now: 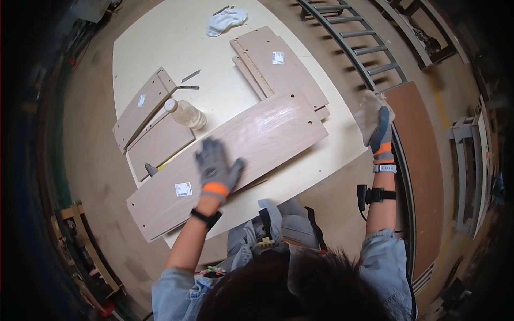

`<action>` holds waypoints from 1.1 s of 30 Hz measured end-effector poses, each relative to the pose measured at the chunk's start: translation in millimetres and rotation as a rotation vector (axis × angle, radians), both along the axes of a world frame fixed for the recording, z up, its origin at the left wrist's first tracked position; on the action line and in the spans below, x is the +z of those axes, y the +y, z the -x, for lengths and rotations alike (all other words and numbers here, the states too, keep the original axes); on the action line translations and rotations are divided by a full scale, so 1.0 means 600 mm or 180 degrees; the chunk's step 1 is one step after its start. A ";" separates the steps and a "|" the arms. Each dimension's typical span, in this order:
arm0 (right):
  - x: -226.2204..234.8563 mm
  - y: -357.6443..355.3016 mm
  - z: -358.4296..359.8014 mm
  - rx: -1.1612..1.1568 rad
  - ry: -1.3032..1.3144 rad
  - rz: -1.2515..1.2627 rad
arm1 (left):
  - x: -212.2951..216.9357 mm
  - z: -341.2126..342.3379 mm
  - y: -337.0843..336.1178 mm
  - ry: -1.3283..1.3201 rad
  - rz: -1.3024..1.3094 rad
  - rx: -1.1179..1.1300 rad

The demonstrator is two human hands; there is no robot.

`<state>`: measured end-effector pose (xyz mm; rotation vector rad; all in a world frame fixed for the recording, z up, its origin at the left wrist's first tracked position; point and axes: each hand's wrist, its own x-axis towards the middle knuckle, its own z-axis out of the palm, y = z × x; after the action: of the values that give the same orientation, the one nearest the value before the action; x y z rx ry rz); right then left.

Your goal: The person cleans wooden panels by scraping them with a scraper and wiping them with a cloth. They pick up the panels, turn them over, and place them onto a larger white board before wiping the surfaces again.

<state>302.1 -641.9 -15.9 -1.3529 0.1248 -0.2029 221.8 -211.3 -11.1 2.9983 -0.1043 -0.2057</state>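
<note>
A long pale wooden panel (267, 131) lies slantwise across the near side of the white table, with drilled holes near its ends and a white label at its left. My left hand (215, 167), in a grey glove with an orange cuff, rests on or just over it, fingers spread and slightly blurred. Off the table's right edge, my right hand (381, 131), gloved alike, closes on a crumpled pale rag (369, 109). Beyond the panel stands a clear bottle (188, 116) with a white cap, holding some liquid.
Smaller wooden panels (144, 104) lie at the left of the table (214, 69), others (289, 69) are stacked at the back right. A dark blade-like tool (188, 87) and a white cloth (227, 22) lie farther back. A roller conveyor (369, 51) and a brown board (420, 160) flank the right side.
</note>
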 end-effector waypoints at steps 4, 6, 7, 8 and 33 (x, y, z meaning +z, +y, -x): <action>0.073 0.078 0.015 -0.0170 -0.0584 0.0611 | -0.056 -0.095 -0.145 -0.0238 0.0212 -0.0491; 0.055 0.087 0.008 -0.0109 -0.0512 0.0103 | -0.013 -0.107 -0.227 0.0561 0.0497 -0.1735; 0.050 0.099 0.002 -0.0023 -0.0464 -0.0433 | -0.027 -0.083 -0.253 0.0429 0.0899 -0.2119; 0.046 0.118 -0.004 -0.0004 -0.0438 -0.0463 | -0.032 -0.053 -0.262 0.0302 0.1289 -0.2504; -0.060 0.430 -0.045 0.0793 0.0285 0.5548 | -0.066 0.318 0.291 0.0110 -0.0492 0.3427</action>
<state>328.9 -383.8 -51.9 -3.0868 -0.2248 0.0166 30.9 -36.9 -50.5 2.7075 1.5078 -0.1330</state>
